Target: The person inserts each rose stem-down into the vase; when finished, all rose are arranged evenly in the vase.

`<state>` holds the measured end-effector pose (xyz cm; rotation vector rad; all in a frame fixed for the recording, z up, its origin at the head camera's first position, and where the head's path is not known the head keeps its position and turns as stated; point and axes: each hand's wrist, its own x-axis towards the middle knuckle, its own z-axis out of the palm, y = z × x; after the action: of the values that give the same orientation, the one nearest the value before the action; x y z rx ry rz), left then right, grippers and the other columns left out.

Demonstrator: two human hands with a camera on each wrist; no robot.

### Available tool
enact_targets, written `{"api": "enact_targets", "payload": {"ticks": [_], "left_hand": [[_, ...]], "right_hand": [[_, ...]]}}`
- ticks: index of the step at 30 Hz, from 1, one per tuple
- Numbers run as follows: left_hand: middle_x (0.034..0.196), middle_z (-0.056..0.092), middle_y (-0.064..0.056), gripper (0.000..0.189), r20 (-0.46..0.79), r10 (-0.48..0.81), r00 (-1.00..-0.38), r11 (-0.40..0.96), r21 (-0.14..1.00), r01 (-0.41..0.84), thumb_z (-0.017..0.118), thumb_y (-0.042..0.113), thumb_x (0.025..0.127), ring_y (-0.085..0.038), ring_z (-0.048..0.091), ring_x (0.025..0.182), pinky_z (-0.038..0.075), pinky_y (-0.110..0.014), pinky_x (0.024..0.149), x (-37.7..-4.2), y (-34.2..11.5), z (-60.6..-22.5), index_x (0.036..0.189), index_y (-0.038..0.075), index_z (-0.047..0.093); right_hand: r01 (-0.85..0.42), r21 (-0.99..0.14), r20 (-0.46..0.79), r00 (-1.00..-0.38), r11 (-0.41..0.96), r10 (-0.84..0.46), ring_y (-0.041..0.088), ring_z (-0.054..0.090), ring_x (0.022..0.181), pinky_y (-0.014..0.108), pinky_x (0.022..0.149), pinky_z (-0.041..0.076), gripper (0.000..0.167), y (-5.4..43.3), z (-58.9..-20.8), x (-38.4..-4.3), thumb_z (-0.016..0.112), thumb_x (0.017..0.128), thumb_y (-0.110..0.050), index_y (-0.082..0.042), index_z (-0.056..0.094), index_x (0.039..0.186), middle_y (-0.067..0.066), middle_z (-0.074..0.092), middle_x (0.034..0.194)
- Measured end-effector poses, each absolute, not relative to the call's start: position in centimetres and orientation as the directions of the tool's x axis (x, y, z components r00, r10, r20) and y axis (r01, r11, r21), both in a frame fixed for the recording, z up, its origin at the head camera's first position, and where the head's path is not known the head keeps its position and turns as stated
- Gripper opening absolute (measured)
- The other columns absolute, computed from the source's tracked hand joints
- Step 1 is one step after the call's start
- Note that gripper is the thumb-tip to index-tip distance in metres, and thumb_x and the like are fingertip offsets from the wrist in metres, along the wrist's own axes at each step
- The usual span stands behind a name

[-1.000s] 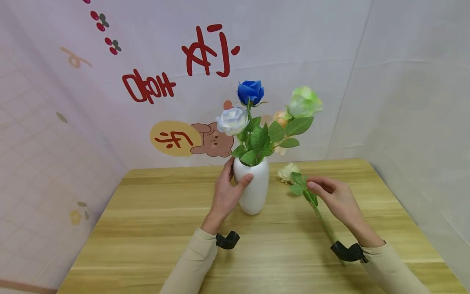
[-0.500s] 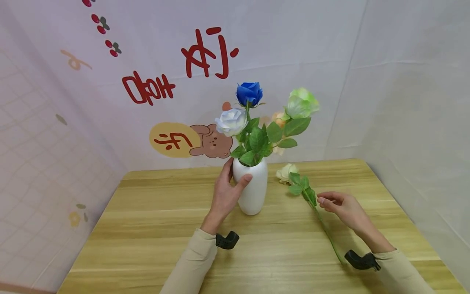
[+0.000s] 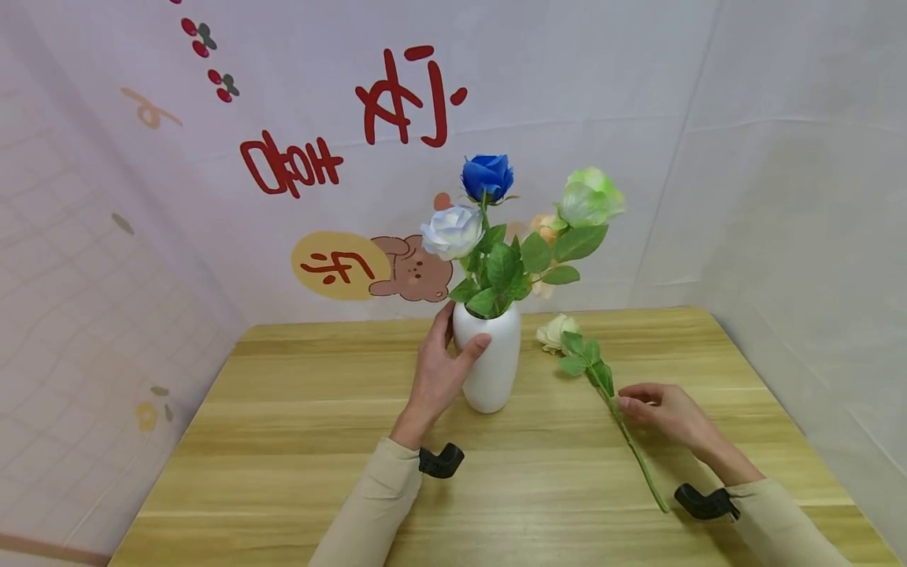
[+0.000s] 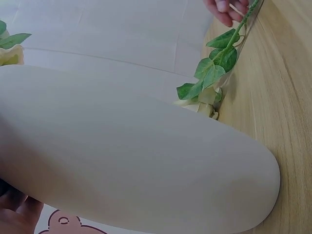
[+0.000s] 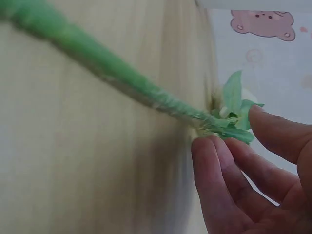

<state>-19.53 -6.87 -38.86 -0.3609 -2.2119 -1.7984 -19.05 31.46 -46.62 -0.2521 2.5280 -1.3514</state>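
Observation:
My left hand (image 3: 435, 378) grips the upper side of a white vase (image 3: 496, 366), thumb across the front and fingers round the left. Out of the vase rise a blue rose (image 3: 487, 178), a pale white-blue rose (image 3: 452, 232), a green-white rose (image 3: 591, 197) and a partly hidden peach flower (image 3: 544, 228). A cream rose (image 3: 558, 334) lies on the table to the right, its stem (image 3: 641, 461) running toward the front. My right hand (image 3: 669, 415) is right at this stem below the leaves; in the right wrist view its thumb (image 5: 278, 127) stands apart from the fingers (image 5: 207, 165).
The wooden table (image 3: 298, 441) ends at the back against a white cloth wall (image 3: 567, 71) with red characters and a printed bear (image 3: 418, 272). More cloth (image 3: 815, 236) closes off the right side. Both wrists carry black camera mounts (image 3: 441, 461).
My right hand has moved from beside the cream rose's leaves toward the front and right, to a lower part of the stem. The left hand and vase stay in place.

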Motion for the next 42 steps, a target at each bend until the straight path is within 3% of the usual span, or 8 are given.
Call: {"api": "enact_targets", "payload": {"ticks": [9, 20, 27, 35, 42], "left_hand": [[0.158, 0.043, -0.018, 0.111, 0.357, 0.023, -0.934, 0.199, 0.914, 0.354, 0.065, 0.077, 0.085, -0.026, 0.045, 0.145, 0.039, -0.044, 0.118, -19.6, -6.8, -39.0, 0.161, 0.003, 0.032], [0.159, 0.043, -0.017, 0.111, 0.353, 0.021, -0.935, 0.197, 0.916, 0.350, 0.065, 0.078, 0.085, -0.024, 0.045, 0.145, 0.039, -0.042, 0.118, -19.7, -6.8, -38.9, 0.161, 0.004, 0.032], [0.158, 0.043, -0.018, 0.113, 0.359, 0.020, -0.933, 0.198, 0.913, 0.356, 0.065, 0.079, 0.084, -0.025, 0.045, 0.145, 0.039, -0.041, 0.118, -19.6, -6.8, -38.8, 0.160, 0.002, 0.033], [0.157, 0.044, -0.019, 0.112, 0.366, 0.020, -0.931, 0.194, 0.912, 0.362, 0.064, 0.078, 0.085, -0.026, 0.046, 0.144, 0.039, -0.041, 0.118, -19.7, -6.8, -39.1, 0.160, 0.001, 0.033], [0.158, 0.044, -0.017, 0.109, 0.369, 0.021, -0.929, 0.199, 0.909, 0.365, 0.065, 0.076, 0.086, -0.025, 0.045, 0.145, 0.039, -0.043, 0.118, -19.6, -6.8, -39.1, 0.160, 0.003, 0.033]], "right_hand": [[0.020, -0.865, -0.221, -0.912, 0.501, -0.346, 0.025, 0.072, 0.099, 0.033, 0.080, 0.062, 0.040, 31.5, -47.3, -19.5, 0.064, 0.104, -0.014, 0.019, 0.061, 0.126, 0.021, 0.072, 0.112], [0.033, -0.846, -0.239, -0.916, 0.533, -0.323, 0.022, 0.072, 0.086, 0.031, 0.074, 0.062, 0.028, 31.1, -46.9, -19.8, 0.067, 0.101, -0.007, 0.018, 0.066, 0.114, 0.017, 0.074, 0.101], [0.036, -0.854, -0.214, -0.933, 0.518, -0.289, 0.025, 0.074, 0.091, 0.033, 0.076, 0.063, 0.031, 31.1, -46.6, -19.7, 0.065, 0.102, -0.007, 0.019, 0.066, 0.119, 0.021, 0.074, 0.105], [0.016, -0.896, -0.140, -0.958, 0.443, -0.248, 0.014, 0.073, 0.088, 0.032, 0.079, 0.063, 0.035, 30.8, -45.3, -19.5, 0.065, 0.102, -0.006, 0.020, 0.062, 0.125, 0.025, 0.073, 0.109], [-0.013, -0.907, -0.085, -0.973, 0.421, -0.215, 0.008, 0.073, 0.097, 0.029, 0.087, 0.061, 0.048, 30.8, -42.7, -19.1, 0.064, 0.106, -0.020, 0.016, 0.056, 0.136, 0.027, 0.069, 0.122]]}}
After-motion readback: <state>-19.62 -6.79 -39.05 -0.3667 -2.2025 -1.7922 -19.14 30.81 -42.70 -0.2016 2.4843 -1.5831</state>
